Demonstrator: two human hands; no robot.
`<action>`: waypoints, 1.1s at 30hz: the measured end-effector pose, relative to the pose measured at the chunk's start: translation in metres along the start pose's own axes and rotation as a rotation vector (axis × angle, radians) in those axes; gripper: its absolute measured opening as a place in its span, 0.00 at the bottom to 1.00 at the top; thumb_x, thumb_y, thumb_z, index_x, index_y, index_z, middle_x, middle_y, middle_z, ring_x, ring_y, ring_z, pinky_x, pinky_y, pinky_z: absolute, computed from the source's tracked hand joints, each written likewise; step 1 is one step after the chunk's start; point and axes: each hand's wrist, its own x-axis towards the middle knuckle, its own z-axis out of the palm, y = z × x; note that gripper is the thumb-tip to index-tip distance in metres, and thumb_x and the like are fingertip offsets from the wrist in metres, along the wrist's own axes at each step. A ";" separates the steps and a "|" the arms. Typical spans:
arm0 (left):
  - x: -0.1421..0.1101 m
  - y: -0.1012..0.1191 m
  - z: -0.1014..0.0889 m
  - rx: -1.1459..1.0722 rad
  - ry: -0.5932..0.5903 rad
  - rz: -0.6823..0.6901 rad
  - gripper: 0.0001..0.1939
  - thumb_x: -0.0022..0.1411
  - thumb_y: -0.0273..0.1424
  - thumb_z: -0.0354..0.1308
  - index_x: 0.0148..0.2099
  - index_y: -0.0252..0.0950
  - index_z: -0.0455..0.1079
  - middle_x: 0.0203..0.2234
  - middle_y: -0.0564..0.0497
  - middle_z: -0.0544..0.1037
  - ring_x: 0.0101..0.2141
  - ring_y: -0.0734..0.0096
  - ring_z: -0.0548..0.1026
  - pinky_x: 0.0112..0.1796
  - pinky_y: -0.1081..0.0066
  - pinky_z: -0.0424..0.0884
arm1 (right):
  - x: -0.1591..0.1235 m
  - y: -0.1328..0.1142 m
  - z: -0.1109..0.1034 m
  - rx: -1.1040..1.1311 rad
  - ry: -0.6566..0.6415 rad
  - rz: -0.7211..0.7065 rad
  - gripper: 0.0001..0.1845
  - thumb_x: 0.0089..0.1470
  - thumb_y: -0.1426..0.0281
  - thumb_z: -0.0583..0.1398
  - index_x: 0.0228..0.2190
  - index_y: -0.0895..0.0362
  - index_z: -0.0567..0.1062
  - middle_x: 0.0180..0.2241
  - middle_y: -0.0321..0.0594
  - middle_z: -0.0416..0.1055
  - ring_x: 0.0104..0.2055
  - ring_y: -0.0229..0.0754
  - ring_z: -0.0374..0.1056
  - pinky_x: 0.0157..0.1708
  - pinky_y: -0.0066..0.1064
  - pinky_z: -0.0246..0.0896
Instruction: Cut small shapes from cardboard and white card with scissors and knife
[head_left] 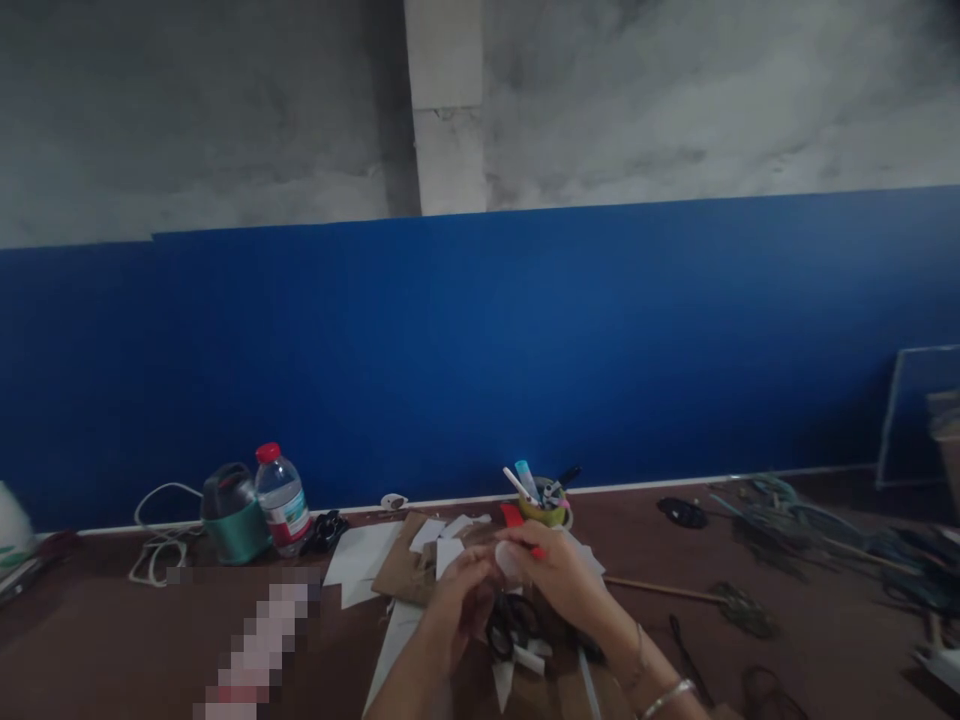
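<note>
My left hand [461,600] and my right hand [555,572] are close together over the cluttered middle of the table. Between their fingertips is a small rounded white piece [508,562], perhaps paper or tape; its kind is unclear. Both hands are closed around it, fingers curled. A bit of red shows by the right fingers, and a red object [512,514] lies just beyond them. Below the hands are black loop handles [514,625], which look like scissors. White scraps [529,659] lie near these handles.
White paper sheets [358,560] and brown cardboard [405,565] lie left of the hands. Behind stands a pen holder [551,517] with pens. Further left are a red-capped bottle [282,505] and a green container [236,530]. A stick [660,589] and a black mouse [682,512] lie right.
</note>
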 end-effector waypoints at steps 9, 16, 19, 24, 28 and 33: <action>0.007 -0.007 -0.004 0.212 0.150 0.118 0.23 0.36 0.48 0.69 0.21 0.35 0.63 0.07 0.63 0.57 0.10 0.86 0.48 0.14 0.79 0.38 | 0.000 0.016 -0.029 -0.296 -0.022 0.127 0.14 0.51 0.72 0.52 0.34 0.57 0.77 0.34 0.43 0.77 0.36 0.44 0.71 0.35 0.30 0.61; 0.001 -0.006 -0.002 0.201 0.212 0.148 0.22 0.40 0.47 0.67 0.23 0.34 0.66 0.07 0.65 0.51 0.11 0.88 0.45 0.14 0.81 0.40 | -0.022 0.029 -0.056 -0.676 -0.372 0.457 0.30 0.28 0.78 0.64 0.41 0.59 0.73 0.39 0.52 0.75 0.41 0.57 0.71 0.35 0.36 0.62; 0.002 -0.006 -0.004 0.212 0.239 0.180 0.22 0.41 0.48 0.66 0.23 0.34 0.66 0.08 0.65 0.52 0.12 0.87 0.46 0.14 0.81 0.40 | -0.020 0.038 -0.048 -0.650 -0.411 0.474 0.34 0.24 0.80 0.65 0.41 0.58 0.72 0.41 0.51 0.75 0.43 0.57 0.71 0.36 0.37 0.63; 0.005 -0.005 -0.011 0.217 0.243 0.222 0.23 0.42 0.49 0.65 0.24 0.33 0.67 0.09 0.64 0.52 0.13 0.86 0.47 0.15 0.81 0.41 | -0.019 0.055 -0.044 -0.575 -0.372 0.412 0.25 0.26 0.81 0.62 0.34 0.58 0.73 0.34 0.49 0.77 0.38 0.56 0.72 0.32 0.36 0.62; 0.008 -0.006 -0.014 0.191 0.284 0.230 0.22 0.41 0.48 0.65 0.25 0.33 0.68 0.09 0.64 0.53 0.13 0.86 0.47 0.15 0.81 0.42 | -0.023 0.057 -0.059 -0.429 -0.245 0.279 0.11 0.36 0.77 0.56 0.27 0.56 0.71 0.31 0.44 0.76 0.33 0.48 0.71 0.33 0.34 0.61; 0.012 -0.009 -0.017 0.124 0.326 0.211 0.21 0.39 0.45 0.67 0.27 0.33 0.68 0.10 0.64 0.57 0.12 0.87 0.48 0.15 0.82 0.42 | -0.021 0.036 -0.076 -0.071 -0.184 0.126 0.16 0.36 0.77 0.59 0.33 0.56 0.71 0.31 0.38 0.75 0.34 0.44 0.69 0.34 0.31 0.62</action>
